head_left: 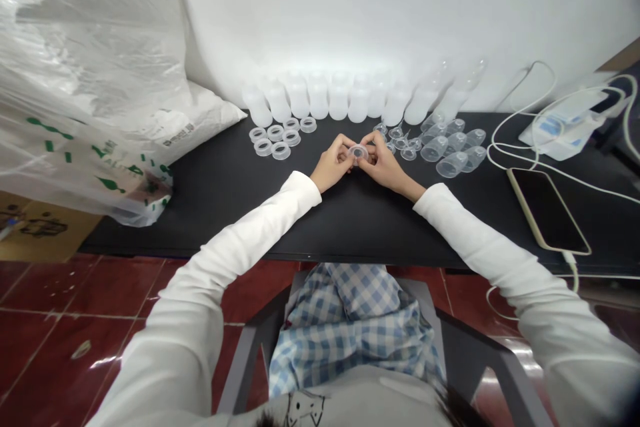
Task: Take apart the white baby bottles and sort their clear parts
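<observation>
Both hands meet over the black table, pinching a translucent screw ring (358, 152) between them. My left hand (331, 164) grips its left side, and my right hand (384, 161) grips its right side. Something pale shows in the ring's middle, perhaps a teat; I cannot tell. Several more screw rings (281, 151) lie to the left of my left hand. Just right of my right hand are several clear teats (409, 153), some partly hidden behind it. Beyond them stand several clear dome caps (453, 164).
Several white baby bottles (339, 99) line the wall; two at the right have clear tops. A large plastic sack (90, 67) leans over the table's left end, above a cardboard box (45, 230). At right lie a phone (549, 210), white cables (575, 177) and a white-and-blue package (563, 127).
</observation>
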A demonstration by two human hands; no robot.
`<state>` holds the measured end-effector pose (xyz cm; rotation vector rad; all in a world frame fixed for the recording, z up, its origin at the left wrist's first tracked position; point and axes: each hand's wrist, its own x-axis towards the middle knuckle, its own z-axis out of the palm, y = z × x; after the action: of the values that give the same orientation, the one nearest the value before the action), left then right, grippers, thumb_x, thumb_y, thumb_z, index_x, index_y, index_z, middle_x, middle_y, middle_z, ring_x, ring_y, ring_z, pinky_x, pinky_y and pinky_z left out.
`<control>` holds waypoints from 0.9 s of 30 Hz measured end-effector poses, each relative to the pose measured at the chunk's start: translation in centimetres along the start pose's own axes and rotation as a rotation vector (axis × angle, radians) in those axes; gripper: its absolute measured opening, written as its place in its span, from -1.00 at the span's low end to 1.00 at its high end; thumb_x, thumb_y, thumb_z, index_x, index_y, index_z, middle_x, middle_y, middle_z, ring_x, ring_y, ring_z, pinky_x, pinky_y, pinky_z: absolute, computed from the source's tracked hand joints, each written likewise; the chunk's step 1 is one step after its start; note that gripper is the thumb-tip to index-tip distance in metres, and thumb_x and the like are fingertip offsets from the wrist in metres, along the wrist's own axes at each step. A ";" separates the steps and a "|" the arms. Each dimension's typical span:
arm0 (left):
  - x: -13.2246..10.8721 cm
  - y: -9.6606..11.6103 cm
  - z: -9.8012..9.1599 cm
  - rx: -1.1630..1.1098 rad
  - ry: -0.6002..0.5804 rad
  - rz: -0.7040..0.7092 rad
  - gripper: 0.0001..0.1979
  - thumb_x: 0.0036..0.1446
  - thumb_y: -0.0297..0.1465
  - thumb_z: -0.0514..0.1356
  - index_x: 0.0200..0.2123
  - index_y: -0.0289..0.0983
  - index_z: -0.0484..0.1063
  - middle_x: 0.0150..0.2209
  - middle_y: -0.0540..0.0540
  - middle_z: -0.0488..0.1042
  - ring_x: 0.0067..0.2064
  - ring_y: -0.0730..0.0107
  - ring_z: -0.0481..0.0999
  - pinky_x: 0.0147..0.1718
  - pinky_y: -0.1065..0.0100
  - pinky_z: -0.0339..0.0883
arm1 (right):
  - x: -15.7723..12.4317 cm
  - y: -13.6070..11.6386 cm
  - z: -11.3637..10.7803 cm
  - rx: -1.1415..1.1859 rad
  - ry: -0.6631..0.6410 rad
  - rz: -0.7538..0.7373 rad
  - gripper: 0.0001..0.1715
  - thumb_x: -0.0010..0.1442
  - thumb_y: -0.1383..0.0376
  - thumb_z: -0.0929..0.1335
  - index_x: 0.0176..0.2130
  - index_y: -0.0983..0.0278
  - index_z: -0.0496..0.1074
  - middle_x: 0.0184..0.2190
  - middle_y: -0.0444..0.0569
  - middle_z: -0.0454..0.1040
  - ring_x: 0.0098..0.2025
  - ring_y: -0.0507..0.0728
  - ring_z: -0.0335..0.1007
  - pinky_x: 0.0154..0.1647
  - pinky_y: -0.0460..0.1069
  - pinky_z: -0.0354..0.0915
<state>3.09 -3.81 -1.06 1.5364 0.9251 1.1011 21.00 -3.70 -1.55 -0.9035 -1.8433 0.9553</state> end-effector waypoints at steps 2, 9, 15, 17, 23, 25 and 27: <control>-0.2 0.4 0.1 0.050 0.006 0.004 -0.84 0.25 -0.54 0.28 -0.22 -0.23 0.34 -0.49 0.13 0.46 -0.52 0.57 0.42 -0.47 0.48 0.35 | 0.0 -0.1 0.1 -0.015 0.012 0.003 -0.44 0.26 -0.14 0.44 -0.14 0.13 0.13 -0.48 -0.25 0.34 -0.51 0.00 0.20 -0.49 -0.02 0.16; -0.5 1.1 0.3 0.060 0.023 -0.045 -0.82 0.26 -0.60 0.23 -0.26 -0.23 0.32 -0.52 0.15 0.42 -0.54 0.58 0.39 -0.53 0.51 0.31 | -0.2 -0.4 -0.1 0.011 -0.033 0.025 -0.38 0.26 -0.24 0.41 -0.14 0.12 0.13 -0.45 -0.22 0.37 -0.49 0.04 0.25 -0.48 -0.01 0.16; -0.3 1.0 0.3 -0.010 0.046 -0.080 -0.85 0.29 -0.56 0.23 -0.25 -0.24 0.33 -0.52 0.14 0.43 -0.51 0.58 0.44 -0.49 0.52 0.36 | -0.2 0.1 -0.2 0.016 -0.037 0.034 -0.46 0.32 -0.19 0.37 -0.10 0.12 0.16 -0.43 -0.23 0.37 -0.45 0.05 0.33 -0.44 0.00 0.24; -0.3 0.8 0.3 -0.010 0.046 -0.072 -0.85 0.27 -0.54 0.26 -0.23 -0.24 0.34 -0.52 0.15 0.44 -0.51 0.59 0.45 -0.48 0.52 0.38 | -0.1 0.4 -0.1 -0.003 -0.019 0.017 -0.48 0.31 -0.18 0.38 -0.10 0.12 0.17 -0.43 -0.23 0.38 -0.46 0.05 0.31 -0.45 0.00 0.23; -0.3 0.6 0.3 0.042 0.039 -0.054 -0.79 0.21 -0.48 0.34 -0.23 -0.22 0.33 -0.53 0.16 0.46 -0.52 0.58 0.45 -0.50 0.52 0.36 | -0.2 0.0 0.1 -0.091 0.032 0.011 -0.52 0.33 -0.17 0.36 -0.13 0.11 0.22 -0.49 -0.23 0.34 -0.52 0.05 0.21 -0.48 0.02 0.16; -0.4 0.7 0.3 0.060 0.045 -0.051 -0.79 0.21 -0.47 0.33 -0.24 -0.22 0.32 -0.53 0.17 0.45 -0.53 0.58 0.44 -0.52 0.51 0.35 | -0.3 -0.5 0.1 -0.119 0.048 0.006 -0.53 0.33 -0.18 0.36 -0.15 0.12 0.24 -0.51 -0.22 0.33 -0.53 0.05 0.19 -0.47 0.02 0.15; -0.4 0.8 0.3 0.069 0.046 -0.048 -0.79 0.22 -0.47 0.32 -0.25 -0.21 0.30 -0.54 0.17 0.45 -0.53 0.57 0.45 -0.52 0.51 0.35 | -0.4 -0.9 0.1 -0.148 0.064 0.000 -0.53 0.34 -0.18 0.35 -0.15 0.13 0.26 -0.53 -0.22 0.32 -0.53 0.05 0.19 -0.46 0.03 0.17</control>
<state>3.32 -4.45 -0.42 1.5423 1.0358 1.0835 20.84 -4.49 -0.97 -1.0120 -1.8783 0.7887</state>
